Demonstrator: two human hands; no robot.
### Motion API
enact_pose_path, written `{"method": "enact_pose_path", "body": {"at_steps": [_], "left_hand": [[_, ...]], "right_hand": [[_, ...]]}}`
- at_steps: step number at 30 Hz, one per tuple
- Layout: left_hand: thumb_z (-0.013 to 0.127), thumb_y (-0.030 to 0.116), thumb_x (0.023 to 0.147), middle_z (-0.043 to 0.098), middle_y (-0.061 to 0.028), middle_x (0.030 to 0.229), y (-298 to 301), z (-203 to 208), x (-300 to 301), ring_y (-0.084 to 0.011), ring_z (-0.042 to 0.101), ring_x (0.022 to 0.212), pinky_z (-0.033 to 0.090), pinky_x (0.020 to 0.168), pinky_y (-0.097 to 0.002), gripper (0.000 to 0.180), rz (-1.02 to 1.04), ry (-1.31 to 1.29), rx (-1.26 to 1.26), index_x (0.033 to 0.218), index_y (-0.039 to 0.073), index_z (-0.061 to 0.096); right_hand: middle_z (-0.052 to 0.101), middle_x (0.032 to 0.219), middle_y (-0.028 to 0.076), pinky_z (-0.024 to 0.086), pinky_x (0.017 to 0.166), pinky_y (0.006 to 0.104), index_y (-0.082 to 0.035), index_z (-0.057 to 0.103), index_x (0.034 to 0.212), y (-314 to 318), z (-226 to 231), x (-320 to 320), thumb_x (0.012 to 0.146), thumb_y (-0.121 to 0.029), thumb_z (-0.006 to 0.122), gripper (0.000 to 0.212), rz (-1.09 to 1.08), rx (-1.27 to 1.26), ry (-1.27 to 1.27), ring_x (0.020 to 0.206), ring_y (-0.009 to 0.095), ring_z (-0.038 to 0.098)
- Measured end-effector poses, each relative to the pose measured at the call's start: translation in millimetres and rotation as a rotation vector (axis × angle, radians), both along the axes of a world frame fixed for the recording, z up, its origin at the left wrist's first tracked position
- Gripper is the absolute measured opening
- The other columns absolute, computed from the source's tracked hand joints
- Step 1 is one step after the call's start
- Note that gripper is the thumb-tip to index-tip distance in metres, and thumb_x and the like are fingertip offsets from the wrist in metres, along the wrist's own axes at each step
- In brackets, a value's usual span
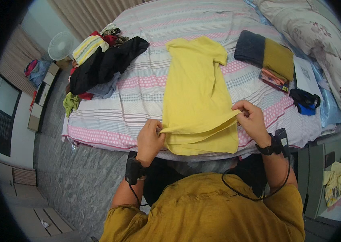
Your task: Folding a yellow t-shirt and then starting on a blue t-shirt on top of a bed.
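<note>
A yellow T-shirt (pixel 196 88) lies lengthwise on the bed, its sleeve and neck end away from me. It looks folded in along its length, with one short sleeve showing at the far right. My left hand (pixel 151 139) pinches the left corner of the upper hem layer. The right corner of that layer is pinched by my right hand (pixel 251 121), which holds it a little above the bed. Between my hands the hem stretches across and gapes from the lower layer, which lies flat near the bed's front edge.
A heap of loose clothes (pixel 102 66), black on top, lies at the bed's left. Folded clothes (pixel 265 54) are stacked at the right, beside a white sheet (pixel 305 76) and a black-and-blue item (pixel 305 101). A floral bedcover (pixel 315 36) is bunched at the far right. A fan (pixel 61 45) stands beyond.
</note>
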State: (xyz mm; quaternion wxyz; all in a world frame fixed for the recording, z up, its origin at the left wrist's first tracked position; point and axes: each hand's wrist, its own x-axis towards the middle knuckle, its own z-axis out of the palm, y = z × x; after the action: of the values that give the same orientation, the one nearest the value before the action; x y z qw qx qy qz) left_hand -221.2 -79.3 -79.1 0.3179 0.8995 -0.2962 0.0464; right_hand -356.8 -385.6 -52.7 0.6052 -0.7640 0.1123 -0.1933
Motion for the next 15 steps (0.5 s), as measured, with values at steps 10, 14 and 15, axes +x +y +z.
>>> {"method": "enact_pose_path", "body": {"at_steps": [10,14,15], "left_hand": [[0.064,0.0,0.07,0.057,-0.0128,0.085,26,-13,9,-0.0356,0.058,0.084,0.047,0.071,-0.0419,0.017,-0.159,0.094,0.134,0.085,0.005,0.058],[0.069,0.004,0.069,0.059,-0.0121,0.087,24,8,12,-0.0353,0.059,0.086,0.049,0.074,-0.0411,0.022,-0.245,0.156,0.289,0.09,0.005,0.062],[0.075,0.01,0.07,0.06,-0.0119,0.091,23,16,17,-0.0334,0.06,0.086,0.049,0.076,-0.0388,0.028,-0.342,0.179,0.298,0.095,0.005,0.064]], "right_hand": [[0.059,0.068,0.008,0.046,0.057,0.0297,-0.003,0.062,0.093,11,-44,-66,0.077,-0.01,0.062,0.017,0.334,-0.504,0.331,0.06,0.016,0.057],[0.063,0.073,0.014,0.048,0.06,0.0364,-0.005,0.065,0.096,5,-31,-55,0.077,-0.019,0.068,0.023,0.448,-0.485,0.459,0.067,0.028,0.063],[0.063,0.073,0.014,0.048,0.06,0.0364,-0.005,0.065,0.096,0,-23,-50,0.077,-0.019,0.068,0.023,0.441,-0.491,0.458,0.067,0.028,0.063]]}}
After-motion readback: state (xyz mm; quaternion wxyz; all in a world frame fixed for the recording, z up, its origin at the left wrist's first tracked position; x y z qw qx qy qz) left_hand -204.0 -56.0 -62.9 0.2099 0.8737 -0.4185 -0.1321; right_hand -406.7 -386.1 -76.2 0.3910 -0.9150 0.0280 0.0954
